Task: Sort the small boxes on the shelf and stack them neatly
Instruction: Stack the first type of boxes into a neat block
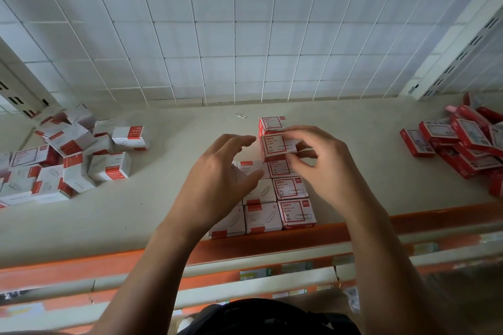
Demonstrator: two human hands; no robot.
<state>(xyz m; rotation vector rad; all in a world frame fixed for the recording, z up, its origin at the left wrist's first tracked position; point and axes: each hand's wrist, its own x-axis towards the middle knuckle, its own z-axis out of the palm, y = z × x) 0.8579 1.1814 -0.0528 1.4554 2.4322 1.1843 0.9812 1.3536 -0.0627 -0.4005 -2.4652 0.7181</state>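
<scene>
My right hand point(317, 160) pinches a small white-and-red paper-clip box point(275, 148), holding it just above the sorted block of boxes point(275, 204) at the shelf's front middle. One more box point(272, 124) sits behind the held one. My left hand point(220, 179) hovers over the left part of the block with fingers loosely spread, holding nothing and hiding some boxes. The block has neat rows, white-topped boxes on the left and red-framed ones on the right.
A loose heap of white-and-red boxes point(62, 160) lies at the left of the shelf point(168, 198). A heap of flatter red boxes point(462, 144) lies at the right. A stray paper clip point(241, 115) rests near the back grid wall. An orange lip point(272, 245) edges the front.
</scene>
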